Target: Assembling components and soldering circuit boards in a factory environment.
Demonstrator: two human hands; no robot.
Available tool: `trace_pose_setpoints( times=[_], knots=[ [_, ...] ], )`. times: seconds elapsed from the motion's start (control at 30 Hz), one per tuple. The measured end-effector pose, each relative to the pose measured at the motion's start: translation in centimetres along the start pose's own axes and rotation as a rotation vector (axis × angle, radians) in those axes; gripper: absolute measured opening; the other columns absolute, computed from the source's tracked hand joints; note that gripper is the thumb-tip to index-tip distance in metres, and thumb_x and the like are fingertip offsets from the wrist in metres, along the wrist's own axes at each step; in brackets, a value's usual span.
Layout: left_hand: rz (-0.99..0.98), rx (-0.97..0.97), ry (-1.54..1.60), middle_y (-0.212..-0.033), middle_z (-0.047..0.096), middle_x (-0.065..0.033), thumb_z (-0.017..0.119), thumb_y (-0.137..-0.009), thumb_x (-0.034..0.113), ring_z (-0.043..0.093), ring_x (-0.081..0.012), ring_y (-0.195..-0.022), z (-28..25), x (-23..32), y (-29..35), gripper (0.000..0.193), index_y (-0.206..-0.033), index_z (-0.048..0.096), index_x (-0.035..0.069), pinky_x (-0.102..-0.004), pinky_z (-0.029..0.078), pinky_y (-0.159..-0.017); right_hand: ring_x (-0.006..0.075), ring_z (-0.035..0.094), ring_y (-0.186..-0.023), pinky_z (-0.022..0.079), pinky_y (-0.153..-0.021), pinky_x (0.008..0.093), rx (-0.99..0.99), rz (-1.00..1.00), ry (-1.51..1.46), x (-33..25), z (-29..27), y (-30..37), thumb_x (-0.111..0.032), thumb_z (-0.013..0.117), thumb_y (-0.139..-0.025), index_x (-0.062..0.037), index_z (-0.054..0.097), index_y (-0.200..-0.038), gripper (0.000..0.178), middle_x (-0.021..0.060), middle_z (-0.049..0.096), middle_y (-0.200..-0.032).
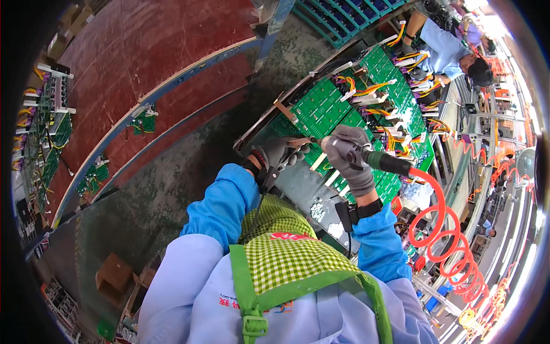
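Note:
My gloved right hand [348,157] is wrapped round a pneumatic screwdriver [385,162] with a dark green and black body, lying almost level. A red coiled hose [438,209] runs from its rear end. The screwdriver's tip points left and meets a small copper-coloured strip [299,141]. My gloved left hand [277,153] pinches that strip near the bench's left edge. Any screw at the tip is too small to make out. Green circuit boards [323,109] lie just beyond and beside both hands, with copper-coloured strips and yellow-and-white wire connectors on them.
A heap of small whitish parts [317,210] lies on the grey bench close to my body. Far right, a co-worker [446,51] leans over the same row of boards. Blue crates [338,20] stand at the back. Dark red shelving [154,51] and a cardboard box [114,279] are on my left.

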State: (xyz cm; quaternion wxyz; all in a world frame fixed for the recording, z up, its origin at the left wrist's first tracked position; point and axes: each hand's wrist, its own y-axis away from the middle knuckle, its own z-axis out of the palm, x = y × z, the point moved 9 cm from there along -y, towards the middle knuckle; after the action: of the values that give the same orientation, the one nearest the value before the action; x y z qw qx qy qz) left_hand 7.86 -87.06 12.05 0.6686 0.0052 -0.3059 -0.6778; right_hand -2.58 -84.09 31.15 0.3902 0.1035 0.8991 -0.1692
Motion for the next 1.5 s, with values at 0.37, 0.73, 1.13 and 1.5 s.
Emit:
trace_pose_setpoints(
  times=[0.37,0.73,1.13,1.5],
  knots=[
    [0.007,-0.029,-0.101,-0.092,0.063,-0.0048,0.05,-0.097,0.042,0.05,-0.0073,-0.059,0.5,0.1,0.5,0.042,-0.126,0.056,0.012,-0.0171,0.039,-0.045,0.0126,0.06,-0.079,0.052,-0.073,0.0281,0.133,0.176,-0.267,0.1,-0.5,0.0,-0.01,0.079,-0.072,-0.0018,0.059,-0.102,0.036,0.0051,0.062,-0.09],
    [0.07,-0.062,0.062,-0.097,0.056,0.0011,0.052,-0.098,0.036,0.047,-0.0041,-0.066,0.6,-2.0,-0.6,0.035,-0.124,0.055,0.013,-0.015,0.032,-0.045,0.0129,0.063,-0.074,0.052,-0.066,0.0265,0.112,0.103,-0.184,-0.3,0.1,-0.9,-0.007,0.073,-0.079,-0.0022,0.055,-0.098,0.026,0.0064,0.064,-0.084],
    [0.026,-0.032,0.008,-0.084,0.055,0.0021,0.051,-0.098,0.039,0.044,-0.0047,-0.059,0.4,-1.9,-0.8,0.037,-0.125,0.054,0.013,-0.0164,0.031,-0.043,0.0088,0.057,-0.071,0.049,-0.063,0.0251,0.134,0.137,-0.21,0.0,0.2,-0.6,-0.002,0.073,-0.073,-0.0063,0.053,-0.093,0.029,-0.0003,0.058,-0.082],
    [-0.001,-0.073,-0.05,-0.101,0.061,-0.0006,0.053,-0.097,0.032,0.056,-0.0091,-0.073,0.4,-1.4,-0.5,0.041,-0.131,0.052,0.009,-0.0211,0.044,-0.057,0.0123,0.055,-0.067,0.047,-0.06,0.028,0.183,-0.018,-0.103,-1.3,-0.6,-0.5,-0.008,0.076,-0.069,-0.0071,0.058,-0.093,0.03,0.0019,0.057,-0.082]
  ],
)
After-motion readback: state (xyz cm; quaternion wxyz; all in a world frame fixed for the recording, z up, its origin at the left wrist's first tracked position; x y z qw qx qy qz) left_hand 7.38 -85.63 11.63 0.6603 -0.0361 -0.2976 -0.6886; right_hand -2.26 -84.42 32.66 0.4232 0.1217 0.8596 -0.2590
